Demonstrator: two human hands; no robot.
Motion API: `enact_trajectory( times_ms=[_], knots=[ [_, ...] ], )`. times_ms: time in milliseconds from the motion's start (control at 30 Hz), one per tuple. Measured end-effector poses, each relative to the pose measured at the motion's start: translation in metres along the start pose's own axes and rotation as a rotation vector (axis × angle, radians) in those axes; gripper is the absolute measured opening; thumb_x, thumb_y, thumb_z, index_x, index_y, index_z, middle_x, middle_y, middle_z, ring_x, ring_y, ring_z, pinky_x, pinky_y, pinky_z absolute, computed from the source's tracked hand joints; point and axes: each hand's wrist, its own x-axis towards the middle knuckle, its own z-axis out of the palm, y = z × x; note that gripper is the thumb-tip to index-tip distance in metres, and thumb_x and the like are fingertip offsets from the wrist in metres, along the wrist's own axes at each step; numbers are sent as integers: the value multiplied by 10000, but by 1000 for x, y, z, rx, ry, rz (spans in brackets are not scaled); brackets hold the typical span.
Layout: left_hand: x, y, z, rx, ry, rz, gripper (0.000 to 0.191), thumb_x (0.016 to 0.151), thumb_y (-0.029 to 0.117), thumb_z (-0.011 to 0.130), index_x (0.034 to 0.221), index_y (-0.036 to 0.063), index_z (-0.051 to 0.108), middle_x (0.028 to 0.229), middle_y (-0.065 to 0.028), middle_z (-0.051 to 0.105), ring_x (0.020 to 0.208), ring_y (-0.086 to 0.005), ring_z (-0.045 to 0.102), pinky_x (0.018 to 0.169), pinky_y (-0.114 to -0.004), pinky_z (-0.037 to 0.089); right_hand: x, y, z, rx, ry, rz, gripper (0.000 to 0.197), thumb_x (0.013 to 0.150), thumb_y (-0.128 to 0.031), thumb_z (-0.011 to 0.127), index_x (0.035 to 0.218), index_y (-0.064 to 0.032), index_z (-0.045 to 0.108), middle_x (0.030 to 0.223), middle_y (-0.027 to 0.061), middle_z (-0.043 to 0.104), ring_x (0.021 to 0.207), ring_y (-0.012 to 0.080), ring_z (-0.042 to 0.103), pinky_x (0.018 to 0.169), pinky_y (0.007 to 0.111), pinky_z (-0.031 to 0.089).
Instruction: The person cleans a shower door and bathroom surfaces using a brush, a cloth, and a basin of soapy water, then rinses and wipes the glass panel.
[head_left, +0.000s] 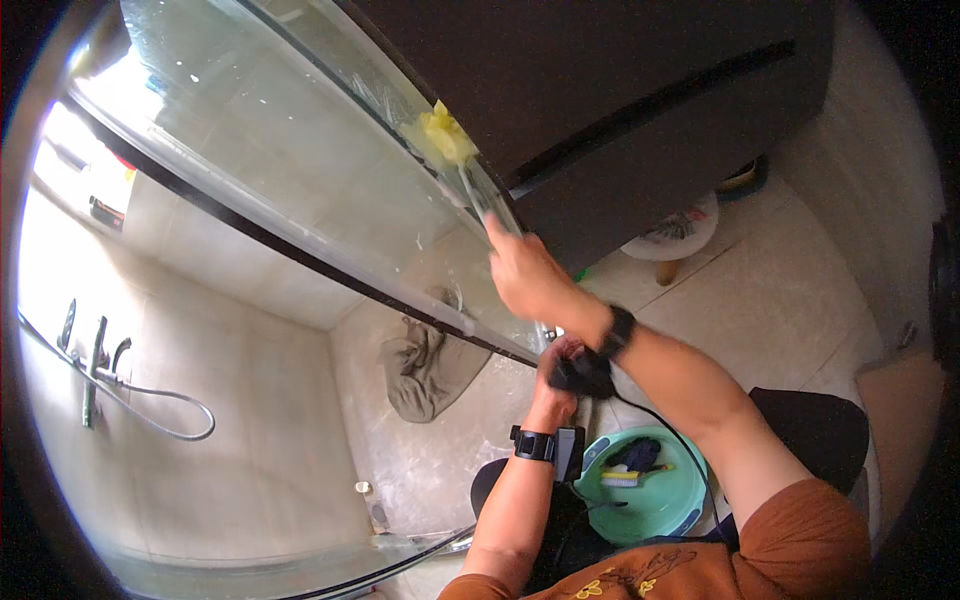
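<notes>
My right hand (529, 274) grips the pale handle (474, 187) of a cleaning tool with a ragged yellow head (444, 136). One finger stretches along the handle. The yellow head is blurred and lies against the narrow glass strip beside the shower's glass panel (315, 172). Below and partly behind my right wrist, my left hand (556, 379) is near the lower end of the dark door edge (517, 356). A black wrist device (585, 375) covers much of that hand, so its grip is hidden.
A turquoise basin (652, 510) by my legs contains a yellow brush (621, 478) and dark cloth (636, 456). Grey-brown cloth (431, 375) lies on the shower floor. A dark cabinet (600, 97) stands beside the glass, near a low round stool (675, 232). The shower hose (199, 427) hangs left.
</notes>
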Motion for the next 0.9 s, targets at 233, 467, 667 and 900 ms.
enact_trajectory(
  times_ms=[233, 467, 667, 900],
  knots=[
    [1, -22, 6, 87, -123, 53, 294, 905, 229, 488, 1143, 58, 514, 989, -70, 578, 859, -151, 565, 757, -290, 463, -115, -44, -34, -185, -29, 37, 590, 809, -21, 474, 1340, 64, 232, 634, 280, 528, 628, 443, 544, 575, 482, 415],
    [-1, -14, 15, 280, 20, 3, 289, 870, 120, 531, 1155, 91, 498, 1046, -18, 565, 854, -121, 542, 727, -264, 435, 18, -21, -8, 85, 0, -52, 511, 803, -43, 464, 1259, 134, 318, 696, 307, 543, 689, 433, 564, 622, 483, 428],
    [-1, 1, 26, 262, 148, -75, 163, 836, 87, 568, 996, 61, 584, 883, -23, 623, 783, -119, 574, 680, -201, 426, 82, -1, 6, -95, 114, -186, 498, 763, -13, 452, 1210, 180, 349, 714, 312, 562, 728, 441, 575, 663, 445, 462],
    [29, -47, -49, 72, -418, 207, 318, 872, 310, 540, 1077, 69, 564, 957, -46, 590, 852, -151, 540, 766, -253, 444, -24, -58, -38, 95, -56, -9, 549, 814, -40, 484, 1302, 107, 280, 696, 288, 542, 695, 405, 575, 608, 434, 441]
  ],
)
